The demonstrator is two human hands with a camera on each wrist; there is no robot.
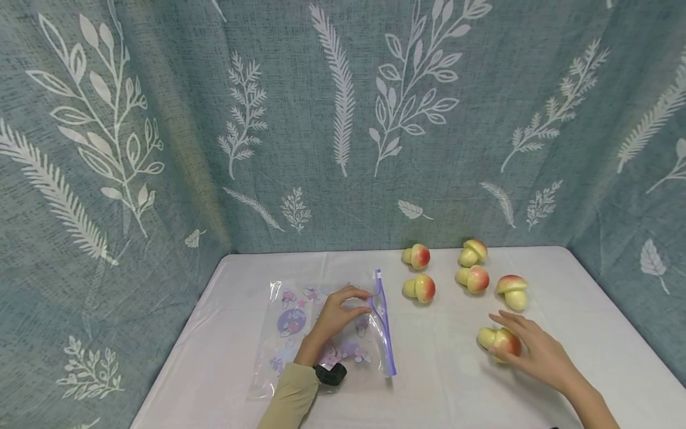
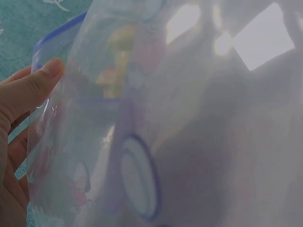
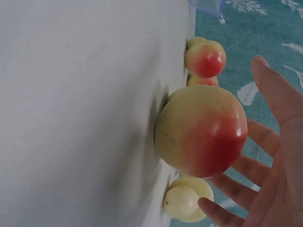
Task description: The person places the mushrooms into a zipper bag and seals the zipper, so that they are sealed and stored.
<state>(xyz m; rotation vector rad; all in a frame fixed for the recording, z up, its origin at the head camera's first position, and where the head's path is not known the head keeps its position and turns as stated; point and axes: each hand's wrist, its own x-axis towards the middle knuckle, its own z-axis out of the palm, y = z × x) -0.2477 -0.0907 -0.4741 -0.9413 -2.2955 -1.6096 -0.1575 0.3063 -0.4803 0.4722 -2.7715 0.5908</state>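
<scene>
A clear zip bag (image 1: pixel 292 357) with cartoon prints and a purple zip edge lies on the table. My left hand (image 1: pixel 339 310) pinches it near the opening, thumb (image 2: pixel 35 90) on the near side of the film and fingers behind. That edge is lifted, and the mouth gapes a little. At the right, my right hand (image 1: pixel 536 351) is spread around a toy mushroom (image 1: pixel 504 344) with a yellow stem and a red-yellow cap. Its thumb and fingers are stretched out beside the cap, which fills the middle of the right wrist view (image 3: pixel 201 132).
Behind the right hand stands an upright toy mushroom (image 1: pixel 513 292). Several others lie farther back, among them one mushroom (image 1: pixel 420 288) beside the bag's zip edge. A white cloth covers the table (image 1: pixel 429 381); a teal leaf-patterned curtain (image 1: pixel 321 196) hangs around its back and sides.
</scene>
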